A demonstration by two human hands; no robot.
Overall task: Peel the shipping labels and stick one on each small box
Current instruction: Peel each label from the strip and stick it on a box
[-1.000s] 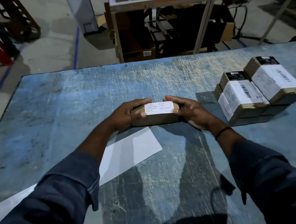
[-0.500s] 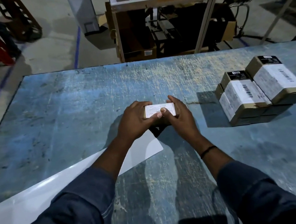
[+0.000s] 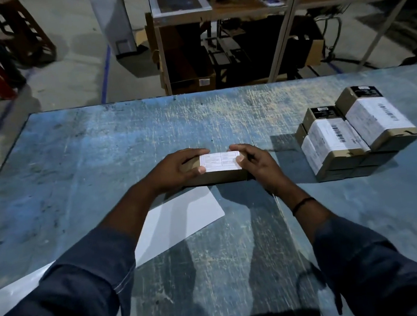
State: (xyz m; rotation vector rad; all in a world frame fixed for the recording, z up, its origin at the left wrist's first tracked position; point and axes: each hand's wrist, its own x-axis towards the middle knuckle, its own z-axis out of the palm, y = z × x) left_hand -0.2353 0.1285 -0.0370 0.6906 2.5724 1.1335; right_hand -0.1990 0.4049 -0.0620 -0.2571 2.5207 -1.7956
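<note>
- Head view: small box [image 3: 215, 177] sits mid-table [image 3: 88, 159], long axis running left to right, with the label [image 3: 220, 162] on its top face.
- left hand [image 3: 174, 169] grips the left end and right hand [image 3: 256, 162] grips the right end, with both thumbs resting on the label.
- labelled stack [image 3: 355, 135] lies off to the right, so I'd guess the right hand is nearer for carrying the box over.
</note>
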